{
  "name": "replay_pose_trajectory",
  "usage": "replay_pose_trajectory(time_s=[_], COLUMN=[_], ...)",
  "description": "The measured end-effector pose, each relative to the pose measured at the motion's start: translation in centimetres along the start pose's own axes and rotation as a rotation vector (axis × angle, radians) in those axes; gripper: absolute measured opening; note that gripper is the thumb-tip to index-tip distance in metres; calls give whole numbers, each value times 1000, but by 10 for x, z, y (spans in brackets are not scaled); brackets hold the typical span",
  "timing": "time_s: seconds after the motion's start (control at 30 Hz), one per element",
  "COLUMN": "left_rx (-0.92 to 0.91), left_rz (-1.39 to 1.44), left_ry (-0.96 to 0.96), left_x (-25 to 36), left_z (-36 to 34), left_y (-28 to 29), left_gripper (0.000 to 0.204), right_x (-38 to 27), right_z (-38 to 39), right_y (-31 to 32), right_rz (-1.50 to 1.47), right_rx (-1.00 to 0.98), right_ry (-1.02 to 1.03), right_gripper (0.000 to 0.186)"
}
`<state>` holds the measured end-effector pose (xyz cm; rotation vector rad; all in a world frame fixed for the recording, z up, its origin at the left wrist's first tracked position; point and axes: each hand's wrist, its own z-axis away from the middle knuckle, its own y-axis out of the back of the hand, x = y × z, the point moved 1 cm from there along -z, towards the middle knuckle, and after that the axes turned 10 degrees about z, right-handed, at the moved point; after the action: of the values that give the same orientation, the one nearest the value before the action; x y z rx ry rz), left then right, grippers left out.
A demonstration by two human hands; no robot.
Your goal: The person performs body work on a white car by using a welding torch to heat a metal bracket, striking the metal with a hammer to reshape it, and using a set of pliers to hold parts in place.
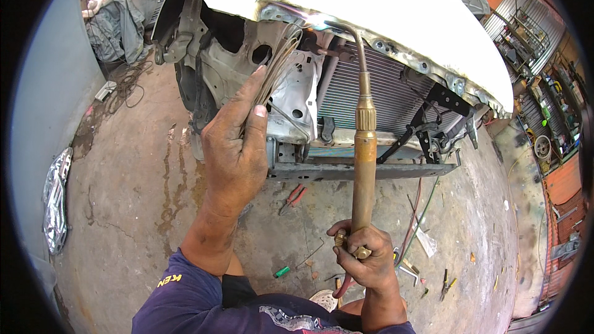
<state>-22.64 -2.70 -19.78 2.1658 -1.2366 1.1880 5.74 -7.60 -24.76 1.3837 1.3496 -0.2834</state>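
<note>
Head view: stained, cracked concrete floor [136, 179] across the middle and lower frame, with red-handled pliers [293, 199] below centre, a green-handled tool [282, 271] nearer the bottom and black-and-yellow pliers [448, 286] at lower right. Pale grey wall [43, 105] along the left; crumpled silver sheeting [57, 201] near its base. Cluttered metal racks [526, 30] at upper right. Clasped in the left hand [235, 136], left of centre: looped thin wires [281, 65]. Gripped in the right hand [368, 253], lower centre: brass torch [365, 179], bright-tipped at the edge of a white car panel [402, 24] up top.
</note>
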Motion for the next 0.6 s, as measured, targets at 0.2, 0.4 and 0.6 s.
replay_pose_trajectory(time_s=[0.2, 0.4, 0.6], left_rx=[3, 28, 9], left_rz=[20, -74, 15], left_ry=[-4, -91, -3], left_x=[0, -11, -2], left_z=[0, 1, 1], left_y=[-2, -1, -4], left_gripper=[44, 45, 44], right_x=[4, -1, 0], right_z=[2, -2, -3], right_y=[-2, -2, -1], right_rz=[-7, -6, 11], right_rx=[20, 18, 25], right_ry=[15, 12, 32], right_gripper=[28, 31, 32])
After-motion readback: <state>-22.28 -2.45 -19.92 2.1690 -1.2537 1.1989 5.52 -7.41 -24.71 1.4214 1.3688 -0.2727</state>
